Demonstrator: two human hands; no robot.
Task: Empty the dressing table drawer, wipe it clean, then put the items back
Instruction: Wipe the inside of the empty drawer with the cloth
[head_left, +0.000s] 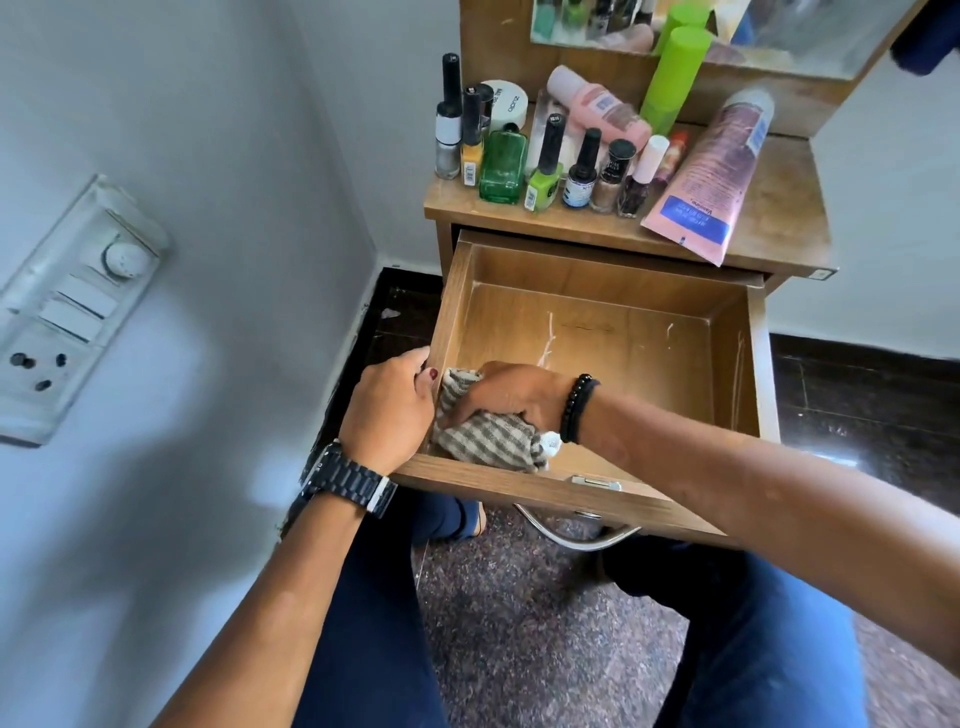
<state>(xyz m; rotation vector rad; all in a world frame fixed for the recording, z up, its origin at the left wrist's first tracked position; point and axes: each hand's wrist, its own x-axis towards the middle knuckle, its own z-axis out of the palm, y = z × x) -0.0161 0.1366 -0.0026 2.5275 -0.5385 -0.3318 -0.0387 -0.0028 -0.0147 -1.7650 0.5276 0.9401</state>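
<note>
Head view first. Drawer (597, 332) stands pulled out from the dressing table (779, 218), and I see bare wood inside it, with pale scratches across the bottom. My right hand (511, 397) reaches in at the near left corner, fingers curled down over a striped grey cloth (488, 444) and pressing it against the drawer floor; a black bead bracelet (577, 408) sits on that wrist. My left hand (387, 413) grips the drawer's left wall from outside, thumb hooked over the top edge, fingers wrapped down the outer face where I cannot see them fully. A dark watch (345, 480) is on that wrist.

On the tabletop above the drawer stand the things taken out: a row of nail polish bottles (545, 161), a green glass bottle (501, 166), a tall lime green can (672, 78), a pink bottle (597, 106) lying tilted, and a large pink tube (711, 166) lying with its blue end over the front edge. A white round tin (506, 104) sits behind the bottles.

A metal handle (576, 535) hangs under the drawer front. On the left wall is a switch panel (67, 312).
</note>
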